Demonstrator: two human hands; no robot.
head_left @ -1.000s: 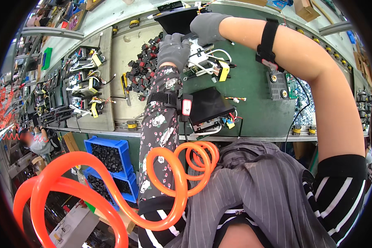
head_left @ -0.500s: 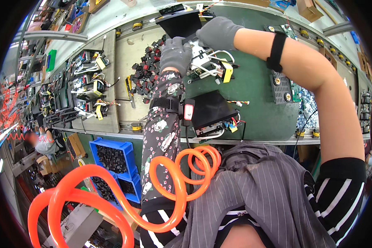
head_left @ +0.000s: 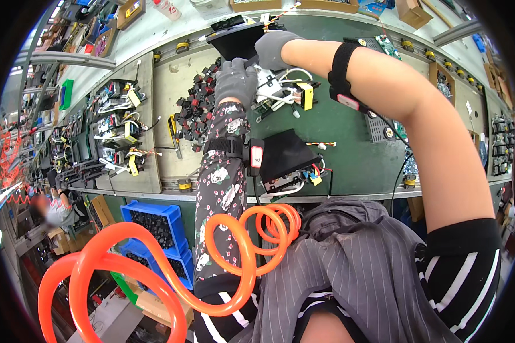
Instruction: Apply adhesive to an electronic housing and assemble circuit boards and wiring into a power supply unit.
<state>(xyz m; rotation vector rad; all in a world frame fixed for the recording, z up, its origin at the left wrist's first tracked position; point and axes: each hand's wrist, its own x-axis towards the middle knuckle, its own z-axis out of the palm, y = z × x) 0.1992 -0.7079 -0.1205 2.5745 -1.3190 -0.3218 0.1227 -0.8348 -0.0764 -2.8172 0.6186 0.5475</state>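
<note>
While both gloved hands reach far across the green bench, they meet at a wired assembly.

Left hand (head_left: pixel 236 80) has its fingers curled down over the white wired part (head_left: pixel 272 91); right hand (head_left: pixel 274 48) is closed around the edge of a black panel (head_left: pixel 234 43) just above; loose black components (head_left: pixel 194 108) lie beside them.

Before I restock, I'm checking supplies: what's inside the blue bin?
The blue bin is filled with small black parts. The orange hose covers its lower edge; the bottom is hidden.
</note>
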